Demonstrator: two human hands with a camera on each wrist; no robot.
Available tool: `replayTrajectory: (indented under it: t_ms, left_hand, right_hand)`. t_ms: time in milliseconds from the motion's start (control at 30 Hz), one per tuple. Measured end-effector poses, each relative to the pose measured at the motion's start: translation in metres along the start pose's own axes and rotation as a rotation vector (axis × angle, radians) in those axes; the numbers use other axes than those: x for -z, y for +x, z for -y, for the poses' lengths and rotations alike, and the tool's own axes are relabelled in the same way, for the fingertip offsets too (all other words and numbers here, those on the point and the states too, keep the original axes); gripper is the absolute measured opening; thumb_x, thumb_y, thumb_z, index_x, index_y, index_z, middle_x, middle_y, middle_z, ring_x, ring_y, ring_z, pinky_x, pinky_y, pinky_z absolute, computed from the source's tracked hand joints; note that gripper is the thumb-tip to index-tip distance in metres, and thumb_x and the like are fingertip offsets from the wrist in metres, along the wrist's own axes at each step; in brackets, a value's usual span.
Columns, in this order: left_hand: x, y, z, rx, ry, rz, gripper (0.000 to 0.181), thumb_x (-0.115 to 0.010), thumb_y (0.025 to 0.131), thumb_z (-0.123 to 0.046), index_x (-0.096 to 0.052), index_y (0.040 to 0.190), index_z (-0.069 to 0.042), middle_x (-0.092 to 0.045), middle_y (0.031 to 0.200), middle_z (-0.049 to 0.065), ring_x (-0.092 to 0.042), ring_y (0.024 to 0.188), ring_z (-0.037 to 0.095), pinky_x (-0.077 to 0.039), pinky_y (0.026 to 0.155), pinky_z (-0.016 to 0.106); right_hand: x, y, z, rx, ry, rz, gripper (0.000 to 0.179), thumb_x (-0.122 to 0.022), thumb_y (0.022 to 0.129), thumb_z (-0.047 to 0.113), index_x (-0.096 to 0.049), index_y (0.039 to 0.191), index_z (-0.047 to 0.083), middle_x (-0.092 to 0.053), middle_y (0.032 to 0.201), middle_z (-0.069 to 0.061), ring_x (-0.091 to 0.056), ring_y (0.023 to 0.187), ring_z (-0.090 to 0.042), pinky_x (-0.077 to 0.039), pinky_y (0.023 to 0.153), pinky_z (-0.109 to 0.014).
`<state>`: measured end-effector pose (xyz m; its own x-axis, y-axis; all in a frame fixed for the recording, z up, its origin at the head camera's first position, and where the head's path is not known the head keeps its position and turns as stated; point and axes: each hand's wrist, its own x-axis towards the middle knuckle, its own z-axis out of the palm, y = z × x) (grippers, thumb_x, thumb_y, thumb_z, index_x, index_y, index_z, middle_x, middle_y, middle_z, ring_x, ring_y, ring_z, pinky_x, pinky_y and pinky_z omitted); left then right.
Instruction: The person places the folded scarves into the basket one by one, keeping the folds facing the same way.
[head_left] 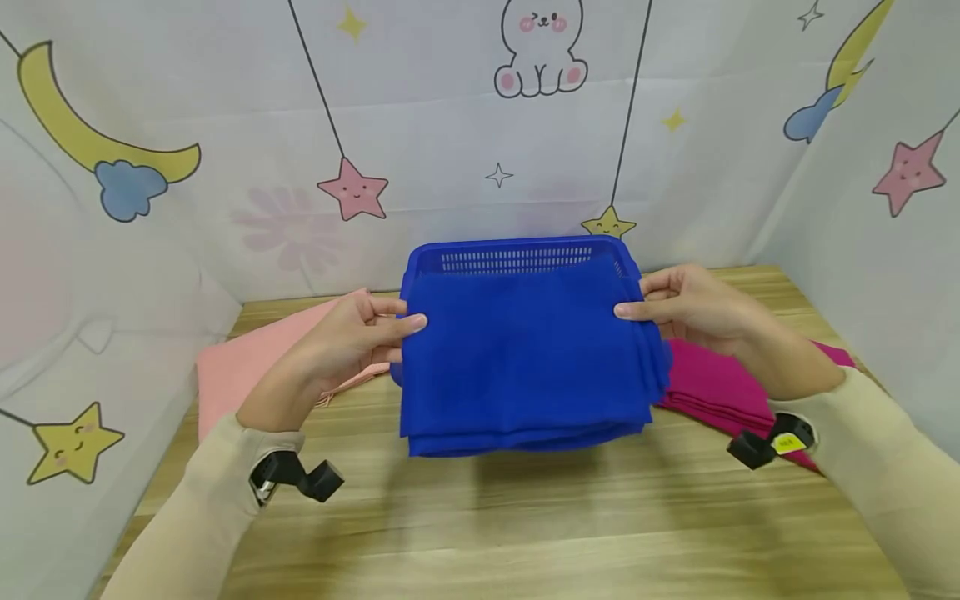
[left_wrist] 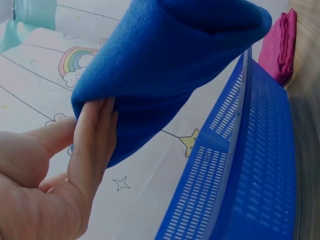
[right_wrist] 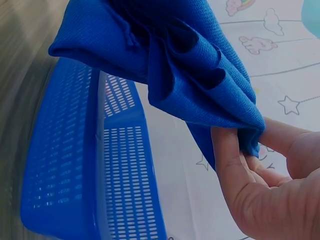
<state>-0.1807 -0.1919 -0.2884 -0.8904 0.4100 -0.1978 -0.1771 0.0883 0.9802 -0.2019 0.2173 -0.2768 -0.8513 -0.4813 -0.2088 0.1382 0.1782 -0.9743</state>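
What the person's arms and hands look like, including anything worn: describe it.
Plain cream sleeves, long: the left sleeve and the right sleeve. Each wrist wears a small black camera, the left camera and the right camera; the right has a yellow label. The left hand and right hand are ungloved, no rings visible.

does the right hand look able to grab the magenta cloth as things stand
Probably not without letting go: the right hand pinches the folded blue cloth. Otherwise the way looks free: the magenta cloth lies nearby, with nothing seen resting on it.
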Motion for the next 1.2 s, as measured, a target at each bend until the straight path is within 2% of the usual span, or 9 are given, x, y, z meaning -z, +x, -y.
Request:
replayTrajectory:
  t_ms: [100, 133, 233, 467, 733, 967, 1067, 1200]
  left_hand:
    - [0.001, 0.003, 0.000, -0.024, -0.034, 0.018, 0.012, -0.056, 0.102, -0.007, -0.064, 0.106, 0.001, -0.072, 0.080, 0.006, -0.073, 0.071, 0.017, -0.059, 0.074, 0.030]
    - [0.001, 0.004, 0.000, -0.031, -0.048, 0.025, 0.010, -0.057, 0.102, -0.007, -0.065, 0.098, -0.002, -0.072, 0.078, 0.006, -0.072, 0.070, 0.017, -0.059, 0.073, 0.030]
    - [0.002, 0.006, -0.001, -0.057, -0.062, 0.045, 0.017, -0.056, 0.102, -0.005, -0.066, 0.088, -0.006, -0.071, 0.074, 0.006, -0.071, 0.067, 0.015, -0.059, 0.071, 0.028]
    - [0.004, 0.009, -0.002, -0.039, -0.048, 0.019, 0.011, -0.059, 0.101, -0.008, -0.066, 0.094, -0.004, -0.069, 0.074, 0.003, -0.069, 0.068, 0.012, -0.058, 0.070, 0.025]
    - [0.006, 0.016, -0.005, -0.024, -0.053, -0.007, 0.010, -0.058, 0.101, -0.008, -0.064, 0.096, -0.003, -0.068, 0.077, 0.003, -0.068, 0.068, 0.011, -0.057, 0.069, 0.022]
    - [0.007, 0.022, -0.008, -0.010, -0.040, -0.037, 0.008, -0.059, 0.101, -0.008, -0.060, 0.097, -0.001, -0.065, 0.073, 0.000, -0.065, 0.061, 0.009, -0.057, 0.067, 0.020]
    - [0.008, 0.025, -0.009, -0.007, -0.043, -0.038, 0.009, -0.059, 0.101, -0.009, -0.060, 0.095, -0.002, -0.065, 0.073, 0.000, -0.065, 0.062, 0.008, -0.056, 0.067, 0.020]
    - [0.010, 0.029, -0.010, -0.007, -0.044, -0.046, 0.011, -0.059, 0.101, -0.009, -0.062, 0.090, -0.005, -0.063, 0.072, -0.001, -0.063, 0.062, 0.008, -0.056, 0.066, 0.019]
  right_hand:
    - [0.002, 0.002, 0.001, -0.004, -0.009, -0.001, 0.020, -0.065, 0.097, 0.006, -0.059, 0.077, 0.004, -0.046, 0.058, 0.000, -0.055, 0.062, -0.014, -0.057, 0.067, -0.028]
    - [0.003, 0.003, 0.002, -0.006, -0.011, -0.002, 0.021, -0.066, 0.097, 0.006, -0.059, 0.077, 0.004, -0.046, 0.058, 0.000, -0.056, 0.063, -0.014, -0.057, 0.068, -0.029]
    - [0.003, 0.005, 0.003, -0.003, -0.010, 0.006, 0.018, -0.065, 0.097, 0.005, -0.062, 0.080, 0.002, -0.050, 0.059, -0.001, -0.059, 0.065, -0.015, -0.059, 0.071, -0.031]
    - [0.004, 0.010, 0.006, 0.004, -0.011, 0.015, 0.018, -0.064, 0.097, 0.004, -0.060, 0.080, 0.002, -0.049, 0.059, 0.000, -0.057, 0.064, -0.014, -0.058, 0.069, -0.031]
    - [0.007, 0.017, 0.011, -0.007, -0.035, -0.007, 0.014, -0.064, 0.097, 0.006, -0.067, 0.085, 0.002, -0.056, 0.061, -0.001, -0.059, 0.063, -0.016, -0.057, 0.065, -0.030]
    - [0.011, 0.023, 0.016, -0.026, -0.097, -0.040, 0.020, -0.066, 0.097, 0.011, -0.061, 0.078, 0.007, -0.044, 0.057, 0.002, -0.049, 0.056, -0.014, -0.046, 0.052, -0.028]
    - [0.012, 0.025, 0.017, -0.040, -0.109, -0.055, 0.020, -0.067, 0.097, 0.011, -0.061, 0.078, 0.007, -0.042, 0.056, 0.002, -0.049, 0.055, -0.014, -0.043, 0.051, -0.028]
    - [0.012, 0.030, 0.020, -0.053, -0.109, -0.097, 0.024, -0.068, 0.096, 0.010, -0.058, 0.074, 0.007, -0.037, 0.055, 0.002, -0.047, 0.057, -0.014, -0.046, 0.056, -0.029]
